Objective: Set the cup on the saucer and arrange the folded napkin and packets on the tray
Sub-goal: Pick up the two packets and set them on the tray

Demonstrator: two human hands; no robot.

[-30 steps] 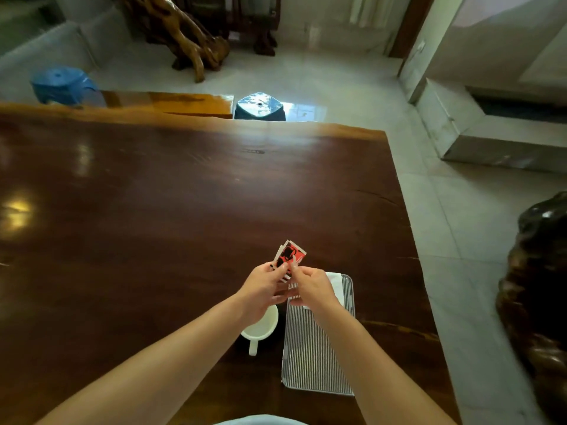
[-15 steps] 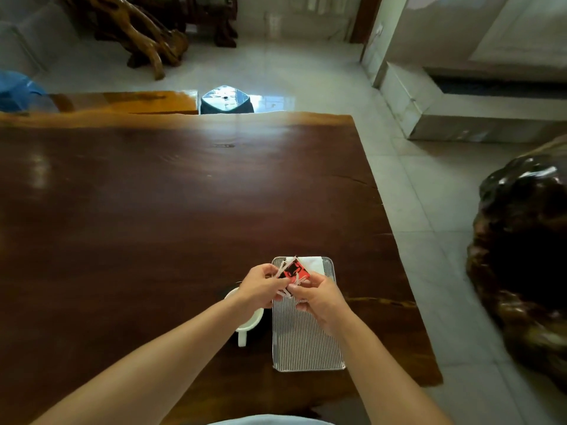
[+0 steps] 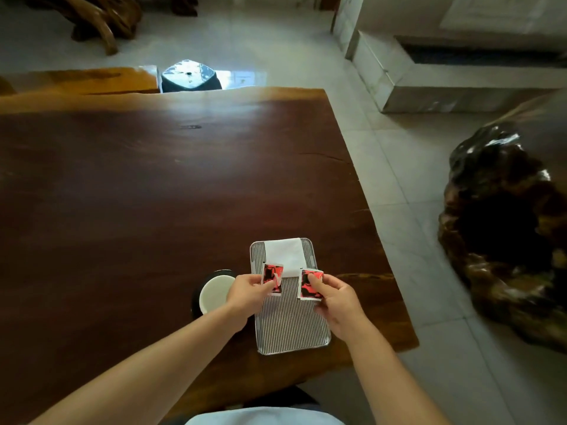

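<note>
Tabletop point(image 3: 153, 210), lower centre: left grip point(image 3: 245, 294) and right grip point(image 3: 339, 299) each pinch a packet point(image 3: 273, 277); best laid flat, parallel, below the napkin point(image 3: 283, 256).

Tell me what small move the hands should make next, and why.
The left hand pinches the left packet and the right hand the right packet, both over the tray; the napkin already lies at its far end. Probably best: lay both packets on the bare ribs near the napkin.
</note>
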